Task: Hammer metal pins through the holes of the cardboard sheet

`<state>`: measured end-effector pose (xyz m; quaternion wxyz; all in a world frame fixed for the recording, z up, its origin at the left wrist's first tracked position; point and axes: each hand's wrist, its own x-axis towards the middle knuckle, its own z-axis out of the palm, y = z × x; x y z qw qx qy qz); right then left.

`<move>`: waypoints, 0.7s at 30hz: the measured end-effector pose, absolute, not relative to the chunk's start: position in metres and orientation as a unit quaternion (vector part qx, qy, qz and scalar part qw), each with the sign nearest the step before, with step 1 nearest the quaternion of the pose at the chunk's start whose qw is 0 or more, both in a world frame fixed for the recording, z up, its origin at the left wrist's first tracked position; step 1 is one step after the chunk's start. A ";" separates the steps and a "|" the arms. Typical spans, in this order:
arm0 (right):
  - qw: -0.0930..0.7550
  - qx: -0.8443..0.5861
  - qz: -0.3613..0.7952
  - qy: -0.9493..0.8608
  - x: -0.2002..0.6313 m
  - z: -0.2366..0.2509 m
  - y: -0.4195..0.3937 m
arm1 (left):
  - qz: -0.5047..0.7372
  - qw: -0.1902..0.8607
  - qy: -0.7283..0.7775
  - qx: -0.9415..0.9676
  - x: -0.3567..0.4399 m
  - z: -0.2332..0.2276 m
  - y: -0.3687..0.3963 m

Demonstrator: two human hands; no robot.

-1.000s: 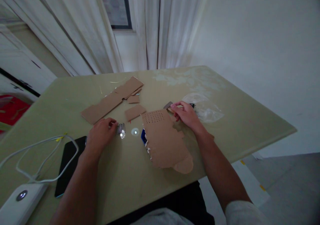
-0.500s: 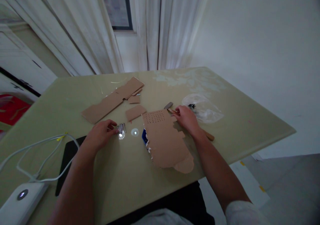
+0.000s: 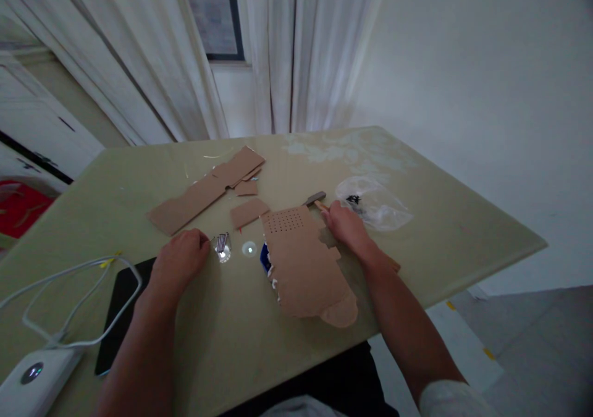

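The hammer (image 3: 315, 199) lies on the tabletop (image 3: 454, 231) with its grey head at about 11 o'clock from the right hand (image 3: 343, 227) and its wooden handle running under that hand toward 4 o'clock, the butt end showing past the wrist. The right hand is closed around the handle, knuckles up. Just at 9 o'clock of it lies a perforated card (image 3: 303, 259) — a brown cardboard piece with a grid of small holes at its far end and a notched right edge; the hand touches that edge. A blue object (image 3: 264, 257) peeks out from under the card's left side.

At 1 o'clock from the right hand sits a clear bag (image 3: 377, 207) with small dark bits inside, near but apart from the hammer head.

The left hand (image 3: 178, 261) rests on the tabletop with fingers curled in, fingertips beside a small metal part (image 3: 222, 244); whether they pinch it I cannot tell. A shiny disc (image 3: 249, 248) lies at 3 o'clock of that part, between it and the blue object.

Farther off, at 12 o'clock from the left hand, lie a long strip (image 3: 204, 188) of cardboard and two scraps (image 3: 249, 212). At 8 o'clock of the left hand a phone (image 3: 121, 306) lies flat, a white cable (image 3: 69, 281) looping over it to a white box (image 3: 30, 380).
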<state>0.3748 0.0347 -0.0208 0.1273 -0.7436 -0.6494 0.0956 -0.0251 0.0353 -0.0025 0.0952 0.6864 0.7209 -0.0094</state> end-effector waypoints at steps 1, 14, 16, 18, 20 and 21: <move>0.151 -0.738 0.104 -0.650 0.377 -0.019 0.037 | -0.014 0.089 0.715 0.694 -0.025 -0.004 0.034; 0.729 -0.443 0.184 -0.488 0.371 0.046 0.009 | 0.008 0.064 0.699 0.712 -0.025 -0.011 0.034; 0.752 -0.418 0.171 -0.480 0.368 0.046 0.010 | 0.046 0.061 0.703 0.707 -0.022 -0.007 0.035; 0.753 -0.417 0.167 -0.481 0.366 0.044 0.012 | 0.128 0.062 0.704 0.695 -0.016 0.000 0.035; 0.746 -0.420 0.175 -0.487 0.365 0.043 0.014 | 0.239 0.104 0.694 0.671 -0.004 0.008 0.032; 0.743 -0.417 0.182 -0.490 0.364 0.042 0.015 | 0.291 0.153 0.680 0.655 0.005 0.012 0.030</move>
